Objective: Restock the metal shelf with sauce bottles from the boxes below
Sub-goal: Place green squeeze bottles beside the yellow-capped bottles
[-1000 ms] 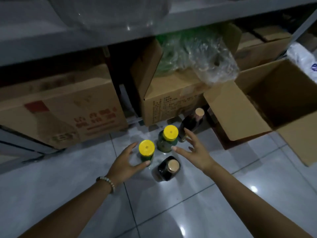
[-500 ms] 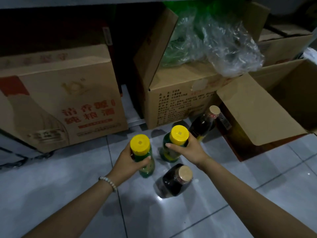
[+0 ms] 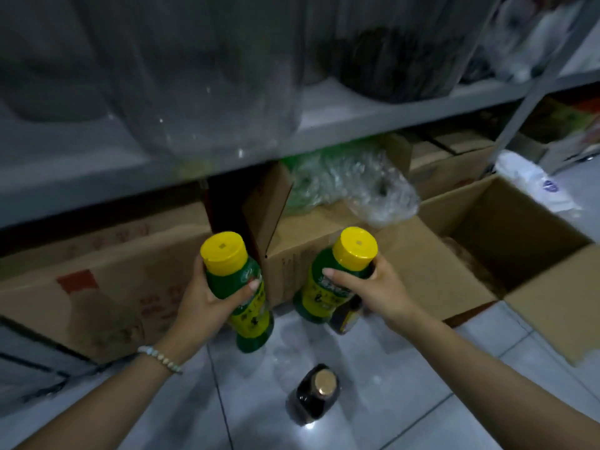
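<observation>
Left sauce bottle, green with a yellow cap, is clamped in the left hand: the thumb lies across the label and the fingers curl round its far side. It hangs tilted, base toward the near side, clear of the tiled floor. The right sauce bottle, of the same kind, is gripped just under its cap by the right hand, thumb along the near side. The two hands are apart, each forearm reaching in from a near corner; a bead bracelet sits on the left wrist.

A dark bottle shows directly below the right hand, against the right sauce bottle; whether the fingers hold it too cannot be told. Another dark bottle with a tan cap stands on the floor, near and between the arms.

Beyond the hands, the metal shelf runs across the view, carrying blurred clear plastic. Under it sit a closed printed box at left and a middle box topped with crumpled wrap. An open box stands at right.
</observation>
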### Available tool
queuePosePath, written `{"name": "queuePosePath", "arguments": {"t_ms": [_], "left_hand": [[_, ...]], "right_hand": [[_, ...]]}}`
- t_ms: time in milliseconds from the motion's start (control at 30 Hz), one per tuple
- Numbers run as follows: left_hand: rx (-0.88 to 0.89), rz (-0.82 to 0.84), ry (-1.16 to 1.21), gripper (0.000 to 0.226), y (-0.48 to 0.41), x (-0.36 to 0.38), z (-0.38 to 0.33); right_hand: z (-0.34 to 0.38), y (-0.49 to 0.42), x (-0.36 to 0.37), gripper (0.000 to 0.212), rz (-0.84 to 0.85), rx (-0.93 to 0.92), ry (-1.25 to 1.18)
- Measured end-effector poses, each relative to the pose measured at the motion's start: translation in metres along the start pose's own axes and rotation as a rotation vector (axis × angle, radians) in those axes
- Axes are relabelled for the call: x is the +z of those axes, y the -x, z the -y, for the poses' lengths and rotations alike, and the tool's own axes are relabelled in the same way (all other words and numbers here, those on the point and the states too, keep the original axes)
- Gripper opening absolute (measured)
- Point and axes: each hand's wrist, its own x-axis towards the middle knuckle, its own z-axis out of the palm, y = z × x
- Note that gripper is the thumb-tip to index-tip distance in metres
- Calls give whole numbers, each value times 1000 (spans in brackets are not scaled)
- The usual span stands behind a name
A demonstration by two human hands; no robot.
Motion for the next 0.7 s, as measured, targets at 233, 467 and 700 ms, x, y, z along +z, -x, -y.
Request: {"name": "queuePosePath", "arguments": {"t_ms": [233,467,700], "left_hand": [[153,51,53,50,4,17,-259],[279,172,129,51,16,64,-549],[397,267,218,85,28,126,-777]], "right_hand": [[246,43,-74,46,-131,-84,-166],[494,99,-199,49,-249,-184,-183],[698,142,-319,53,-280,-352,-164]]}}
